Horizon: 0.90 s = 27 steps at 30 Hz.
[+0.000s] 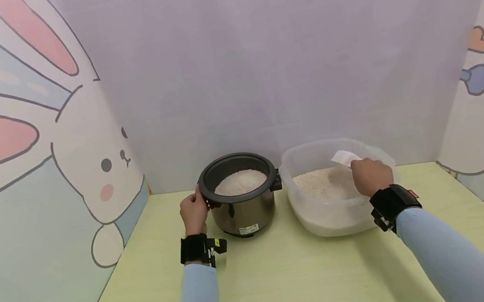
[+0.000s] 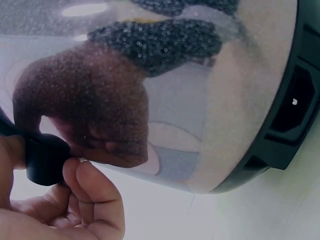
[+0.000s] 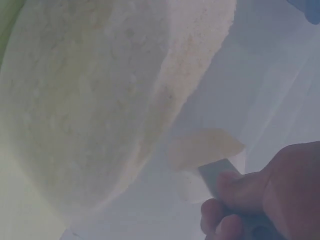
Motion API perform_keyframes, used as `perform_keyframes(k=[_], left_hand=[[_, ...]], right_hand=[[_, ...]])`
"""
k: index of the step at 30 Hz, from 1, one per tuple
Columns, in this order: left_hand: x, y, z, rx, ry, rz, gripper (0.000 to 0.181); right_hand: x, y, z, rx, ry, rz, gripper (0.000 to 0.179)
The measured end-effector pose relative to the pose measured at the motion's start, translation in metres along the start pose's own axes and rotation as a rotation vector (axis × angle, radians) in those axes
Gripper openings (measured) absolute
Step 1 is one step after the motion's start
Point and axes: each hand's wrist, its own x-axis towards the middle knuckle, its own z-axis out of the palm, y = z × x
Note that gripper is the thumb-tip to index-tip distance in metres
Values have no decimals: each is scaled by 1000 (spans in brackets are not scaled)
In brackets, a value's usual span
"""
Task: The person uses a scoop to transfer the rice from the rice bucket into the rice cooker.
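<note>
A dark rice cooker (image 1: 225, 223) stands on the table with its lid off and white rice (image 1: 240, 182) inside. My left hand (image 1: 194, 213) grips the small black side handle (image 2: 46, 162); thumb and fingers close round it in the left wrist view. To the right is a translucent plastic tub (image 1: 323, 148) holding more rice (image 1: 315, 184). Above the tub's right side, my right hand (image 1: 372, 176) grips a white scoop (image 1: 344, 157) by its handle. The right wrist view is hazy, seen past the tub; the scoop's head (image 3: 207, 145) looks cream-coloured there, and whether it holds rice I cannot tell.
Both containers stand side by side near the back of the pale yellow-green table (image 1: 294, 292). A plain light curtain (image 1: 256, 63) hangs right behind them. Cartoon-printed panels (image 1: 99, 185) rise at the left and right sides.
</note>
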Motion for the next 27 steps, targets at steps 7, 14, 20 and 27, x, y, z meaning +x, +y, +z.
perform_keyframes(k=[7,14,20,27], left_hand=[[-1,2,0,-1,-7,-13,48],[0,2,-1,3,-7,-31,47],[1,2,-1,5,-8,-21,48],[0,0,-1,-2,-5,-16,48]], right_hand=[[1,0,-1,4,-136,48,20],[8,10,7,17,-264,-45,17],[10,11,3,58,-316,-51,22],[11,9,0,226,-383,-196,33]])
